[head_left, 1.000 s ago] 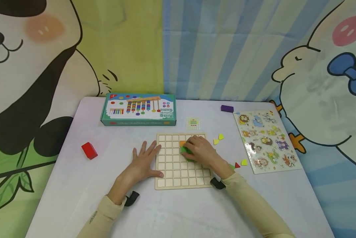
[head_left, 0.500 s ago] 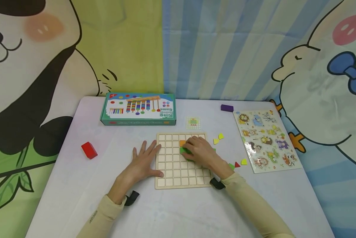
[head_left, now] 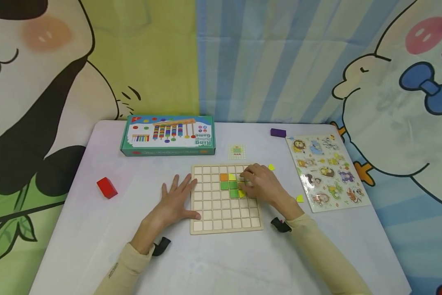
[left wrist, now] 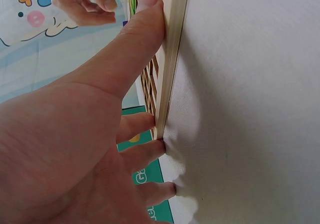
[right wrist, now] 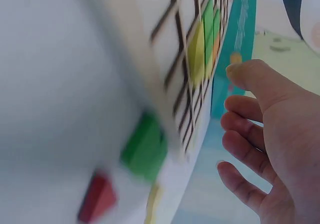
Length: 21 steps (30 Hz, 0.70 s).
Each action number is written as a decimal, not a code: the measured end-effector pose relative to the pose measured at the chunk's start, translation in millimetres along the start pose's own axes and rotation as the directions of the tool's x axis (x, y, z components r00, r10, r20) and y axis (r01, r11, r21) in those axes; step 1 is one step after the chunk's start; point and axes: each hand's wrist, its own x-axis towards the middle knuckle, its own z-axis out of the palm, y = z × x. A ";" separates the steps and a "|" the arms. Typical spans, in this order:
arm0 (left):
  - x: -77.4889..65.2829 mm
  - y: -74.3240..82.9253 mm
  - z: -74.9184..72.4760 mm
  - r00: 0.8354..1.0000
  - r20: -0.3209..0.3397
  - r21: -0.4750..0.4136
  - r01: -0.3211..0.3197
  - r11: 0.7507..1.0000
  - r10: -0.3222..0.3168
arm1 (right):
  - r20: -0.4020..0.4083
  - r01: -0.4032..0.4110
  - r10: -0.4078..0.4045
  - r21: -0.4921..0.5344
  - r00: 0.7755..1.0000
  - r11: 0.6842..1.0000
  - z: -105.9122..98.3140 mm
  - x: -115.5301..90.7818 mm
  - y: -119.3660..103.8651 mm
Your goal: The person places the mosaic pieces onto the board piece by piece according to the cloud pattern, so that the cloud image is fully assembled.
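A wooden grid board (head_left: 208,213) lies on the table. My left hand (head_left: 172,203) rests spread at its left side, thumb and fingertips on the frame. Set in the grid are an orange tile (head_left: 224,177), a yellow tile (head_left: 232,177) and green tiles (head_left: 224,186); another yellow tile (head_left: 241,194) is partly covered by my right hand (head_left: 260,184). In the right wrist view that hand is above the board, fingers loosely bent and apart, holding nothing. Beside the board there, a green block (right wrist: 145,149) and a red block (right wrist: 97,196) lie blurred.
Behind the board are a small pattern card (head_left: 237,151) and a green game box (head_left: 167,137). An animal puzzle sheet (head_left: 329,176) and a purple block (head_left: 278,132) lie right. Yellow pieces (head_left: 299,198) lie near the sheet. A red block (head_left: 107,187) is left.
My right hand has drawn back rightward from the middle tiles, uncovering the green and yellow ones. The left hand stays at the board. The head view has shifted slightly.
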 end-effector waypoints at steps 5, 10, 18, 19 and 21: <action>-0.3 2.1 -0.5 1.000 0.005 -0.003 0.003 1.000 -0.003 | -0.043 -0.041 0.040 -0.028 0.998 0.999 -17.9 -24.1 25.1; -0.7 0.7 -1.4 1.000 0.010 -0.008 0.003 1.000 -0.003 | -0.109 -0.056 0.048 -0.074 0.993 0.996 -28.9 -51.0 43.4; 1.0 -1.0 0.6 1.000 0.015 -0.024 0.008 1.000 -0.008 | -0.059 -0.179 0.175 -0.073 0.983 0.981 -40.8 -97.7 49.6; 1.5 -0.9 0.8 1.000 0.015 -0.024 0.008 1.000 -0.007 | -0.053 -0.190 0.186 -0.073 0.981 0.979 -42.0 -102.8 49.1; 2.4 -0.5 1.0 1.000 0.017 -0.025 0.008 1.000 -0.008 | -0.047 -0.204 0.201 -0.072 0.978 0.976 -43.6 -112.7 47.4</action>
